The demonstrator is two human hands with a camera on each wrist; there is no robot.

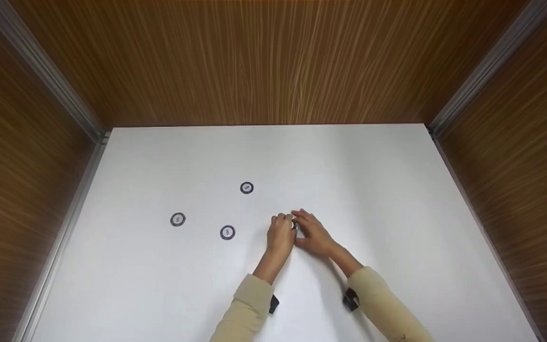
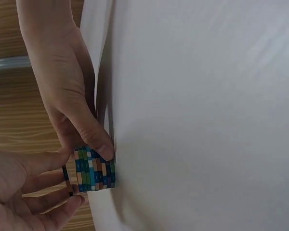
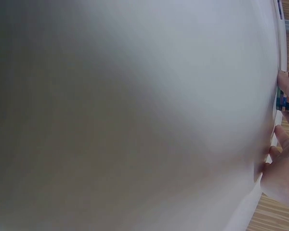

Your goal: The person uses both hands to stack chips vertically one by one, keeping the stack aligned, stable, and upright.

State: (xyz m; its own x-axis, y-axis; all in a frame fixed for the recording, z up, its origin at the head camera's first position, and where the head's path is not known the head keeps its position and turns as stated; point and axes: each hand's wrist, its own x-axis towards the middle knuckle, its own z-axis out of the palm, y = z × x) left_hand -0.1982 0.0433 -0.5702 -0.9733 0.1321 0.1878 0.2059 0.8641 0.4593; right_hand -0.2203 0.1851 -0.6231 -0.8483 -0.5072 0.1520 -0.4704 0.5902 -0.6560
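My left hand (image 1: 280,232) pinches a poker chip (image 2: 67,181) between thumb and fingers, just above the top of a stack of poker chips. The stack (image 2: 95,171) stands upright on the white table, its edges banded in blue, green, brown and cream. From the other side, my right hand (image 1: 316,237) holds the stack, thumb against its near side. The fingers on the far side are hidden in the left wrist view. Seen from the right wrist, the stack (image 3: 282,99) shows only at the right edge, partly covered by fingers.
Three single chips lie flat on the table to the left of my hands: one at the far left (image 1: 177,219), one nearer (image 1: 227,232) and one farther back (image 1: 247,187). Wood-grain panels (image 1: 254,61) enclose the table at the back and both sides.
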